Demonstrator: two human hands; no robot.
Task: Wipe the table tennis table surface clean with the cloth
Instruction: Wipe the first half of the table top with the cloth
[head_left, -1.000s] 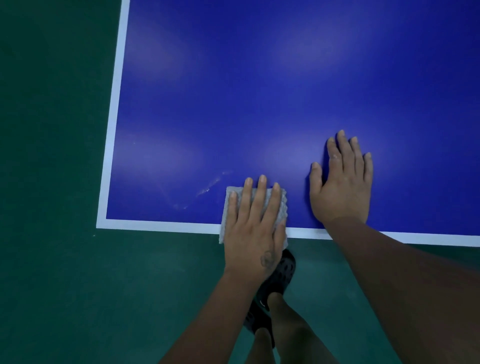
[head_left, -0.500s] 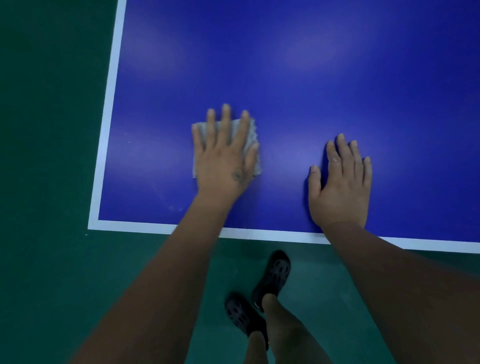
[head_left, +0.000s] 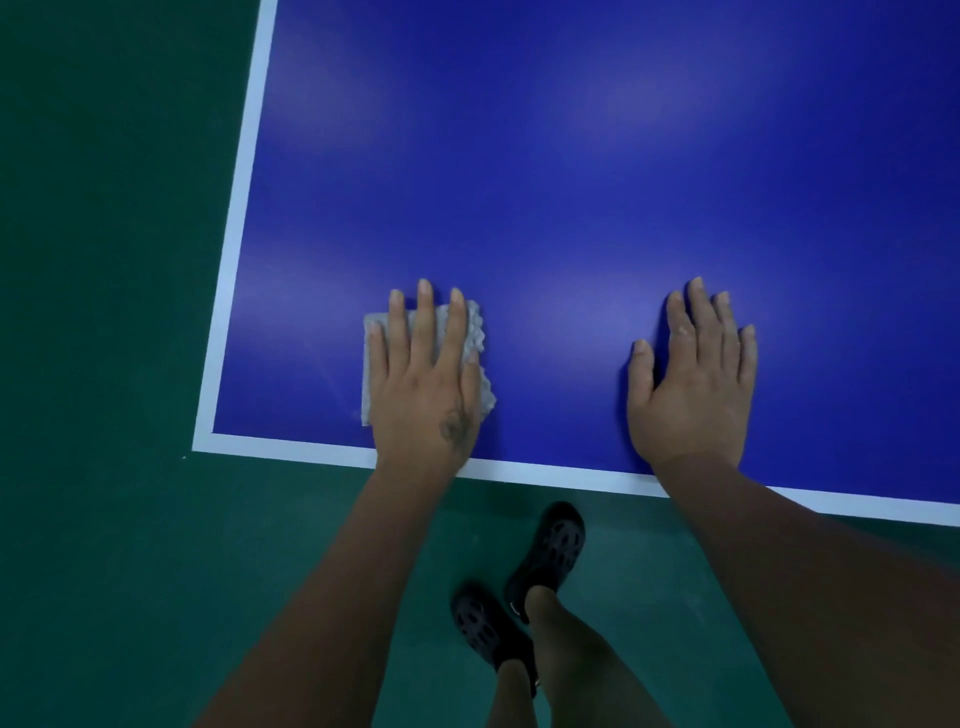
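The blue table tennis table (head_left: 571, 171) with white edge lines fills the upper view; its near left corner is at lower left. A folded grey cloth (head_left: 478, 353) lies flat on the table close to the near edge. My left hand (head_left: 428, 384) presses down on the cloth with fingers spread, covering most of it. My right hand (head_left: 693, 379) rests flat on the bare blue surface further right, fingers together, holding nothing.
Dark green floor (head_left: 104, 364) surrounds the table on the left and near sides. My legs and two black perforated shoes (head_left: 548, 553) stand on the floor just below the table's near edge.
My left hand pushed the cloth away from the near edge, then pulled it back toward the edge. A faint smear left of the cloth is gone. My right hand stayed put.
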